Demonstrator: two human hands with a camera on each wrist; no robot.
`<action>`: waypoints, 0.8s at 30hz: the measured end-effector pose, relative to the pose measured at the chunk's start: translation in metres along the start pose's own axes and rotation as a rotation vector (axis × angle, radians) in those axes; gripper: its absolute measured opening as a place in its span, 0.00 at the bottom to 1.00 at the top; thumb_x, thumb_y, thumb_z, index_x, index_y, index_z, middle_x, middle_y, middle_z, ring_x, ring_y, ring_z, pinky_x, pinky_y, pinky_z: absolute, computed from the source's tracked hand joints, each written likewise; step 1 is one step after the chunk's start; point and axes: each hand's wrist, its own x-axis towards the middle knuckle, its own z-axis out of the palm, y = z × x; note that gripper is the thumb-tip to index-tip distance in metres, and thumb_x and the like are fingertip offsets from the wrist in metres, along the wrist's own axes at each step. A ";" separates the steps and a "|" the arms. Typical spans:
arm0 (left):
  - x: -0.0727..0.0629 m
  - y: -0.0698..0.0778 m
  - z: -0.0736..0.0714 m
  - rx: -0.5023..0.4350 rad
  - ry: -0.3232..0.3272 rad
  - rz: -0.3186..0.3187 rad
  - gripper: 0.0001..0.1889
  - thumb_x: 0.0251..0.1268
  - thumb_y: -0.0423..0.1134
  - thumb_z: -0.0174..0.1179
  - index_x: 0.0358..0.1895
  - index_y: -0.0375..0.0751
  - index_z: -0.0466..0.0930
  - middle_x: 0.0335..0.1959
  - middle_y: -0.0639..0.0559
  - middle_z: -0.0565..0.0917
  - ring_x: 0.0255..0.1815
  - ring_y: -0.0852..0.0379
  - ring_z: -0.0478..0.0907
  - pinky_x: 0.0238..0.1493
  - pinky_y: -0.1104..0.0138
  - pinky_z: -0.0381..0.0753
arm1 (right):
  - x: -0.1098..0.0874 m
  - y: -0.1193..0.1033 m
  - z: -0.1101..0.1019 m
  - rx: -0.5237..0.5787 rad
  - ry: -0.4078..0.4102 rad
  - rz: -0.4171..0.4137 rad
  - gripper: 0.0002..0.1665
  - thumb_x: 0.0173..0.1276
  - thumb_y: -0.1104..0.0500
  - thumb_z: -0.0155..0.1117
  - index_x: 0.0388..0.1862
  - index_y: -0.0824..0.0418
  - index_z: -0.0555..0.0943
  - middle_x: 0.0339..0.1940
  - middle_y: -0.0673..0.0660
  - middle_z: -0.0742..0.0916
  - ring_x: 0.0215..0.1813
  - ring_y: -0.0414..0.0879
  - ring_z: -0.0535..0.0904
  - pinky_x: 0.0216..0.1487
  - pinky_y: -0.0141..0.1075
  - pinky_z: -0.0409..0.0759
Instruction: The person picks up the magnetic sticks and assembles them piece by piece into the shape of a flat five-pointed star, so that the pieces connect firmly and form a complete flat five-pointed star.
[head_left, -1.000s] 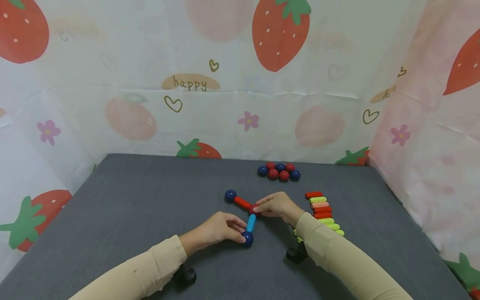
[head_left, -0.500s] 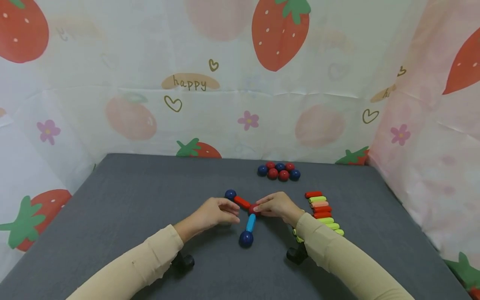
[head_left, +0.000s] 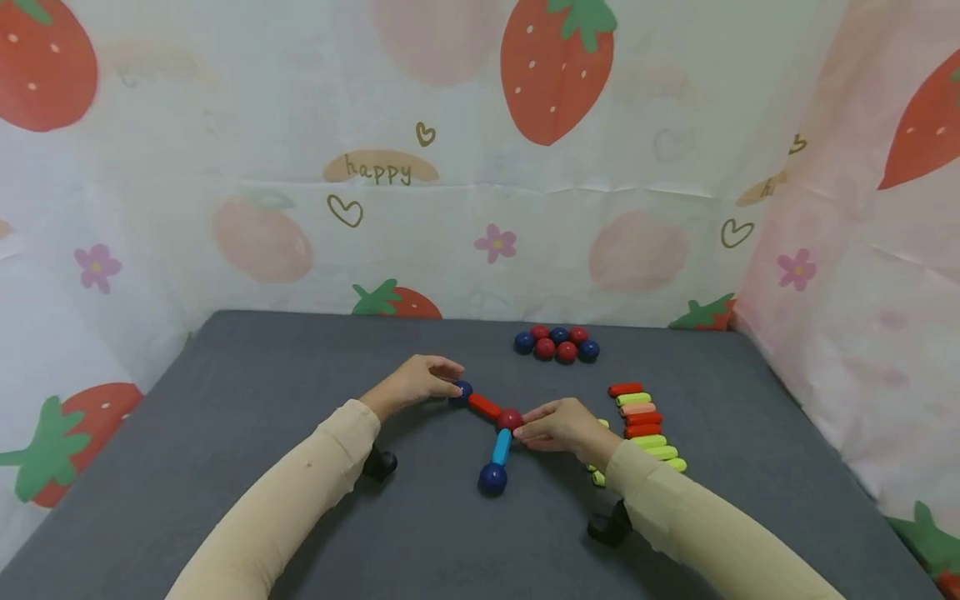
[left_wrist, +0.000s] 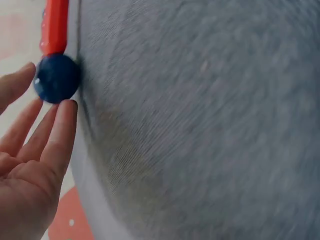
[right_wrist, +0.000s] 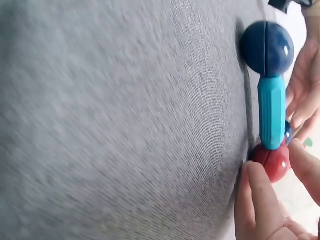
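Dark blue balls and one red ball are joined by sticks on the grey table. My left hand [head_left: 415, 383] is at the far dark blue ball [left_wrist: 57, 78], its thumb and fingertips on either side of it. A red stick [head_left: 485, 407] runs from that ball to the red ball [head_left: 509, 420]. My right hand [head_left: 564, 427] holds the red ball loosely at its right side between thumb and fingertips. From the red ball a light blue stick [right_wrist: 272, 112] leads to the near dark blue ball [head_left: 492, 478], which neither hand touches.
Several loose red and dark blue balls [head_left: 557, 342] sit together at the back of the table [head_left: 315, 358]. A row of red, yellow-green and orange sticks [head_left: 643, 420] lies right of my right hand, partly hidden by it. A printed strawberry cloth [head_left: 480, 167] hangs behind.
My left hand has left the near dark blue ball and moved away from me to the far one. My right fingers have slid slightly right on the red ball. The joined pieces stay put.
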 end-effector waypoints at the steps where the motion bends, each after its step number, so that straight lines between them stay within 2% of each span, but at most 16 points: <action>1: 0.001 -0.001 0.001 -0.002 -0.004 -0.007 0.23 0.66 0.36 0.65 0.64 0.38 0.78 0.65 0.41 0.79 0.64 0.45 0.76 0.65 0.56 0.78 | -0.001 0.001 0.000 0.017 -0.012 -0.001 0.22 0.61 0.68 0.72 0.54 0.72 0.82 0.51 0.64 0.88 0.39 0.43 0.88 0.50 0.41 0.87; 4: 0.000 -0.002 0.003 -0.039 -0.001 -0.031 0.21 0.65 0.34 0.65 0.61 0.37 0.80 0.64 0.40 0.79 0.59 0.48 0.79 0.61 0.59 0.82 | -0.001 0.001 0.001 0.043 -0.034 -0.014 0.23 0.62 0.68 0.71 0.56 0.74 0.80 0.52 0.66 0.87 0.39 0.42 0.88 0.51 0.40 0.87; 9: -0.005 -0.008 0.003 -0.112 0.010 -0.074 0.19 0.62 0.33 0.68 0.57 0.36 0.83 0.63 0.38 0.79 0.53 0.52 0.83 0.56 0.62 0.84 | 0.003 0.001 0.003 0.053 -0.007 -0.016 0.19 0.64 0.67 0.70 0.53 0.73 0.82 0.49 0.63 0.89 0.39 0.42 0.88 0.51 0.40 0.87; 14: -0.019 -0.016 -0.003 -0.147 0.009 -0.087 0.19 0.61 0.33 0.69 0.56 0.34 0.83 0.60 0.37 0.81 0.49 0.55 0.85 0.54 0.62 0.85 | 0.011 -0.002 0.006 0.063 -0.016 -0.023 0.18 0.67 0.66 0.67 0.54 0.73 0.82 0.47 0.64 0.90 0.43 0.43 0.88 0.54 0.41 0.86; 19: -0.031 -0.021 -0.013 -0.135 -0.018 -0.088 0.17 0.61 0.36 0.69 0.53 0.33 0.83 0.57 0.38 0.82 0.45 0.58 0.85 0.53 0.62 0.86 | 0.018 -0.010 0.009 0.057 -0.029 -0.028 0.17 0.68 0.65 0.66 0.54 0.72 0.82 0.49 0.63 0.89 0.44 0.41 0.88 0.57 0.41 0.84; 24: -0.036 -0.024 -0.020 -0.124 -0.053 -0.106 0.17 0.62 0.37 0.69 0.51 0.32 0.83 0.57 0.39 0.81 0.43 0.59 0.85 0.52 0.63 0.86 | 0.023 -0.017 0.012 0.029 -0.046 -0.065 0.17 0.66 0.66 0.68 0.52 0.72 0.83 0.52 0.64 0.88 0.44 0.41 0.87 0.58 0.40 0.84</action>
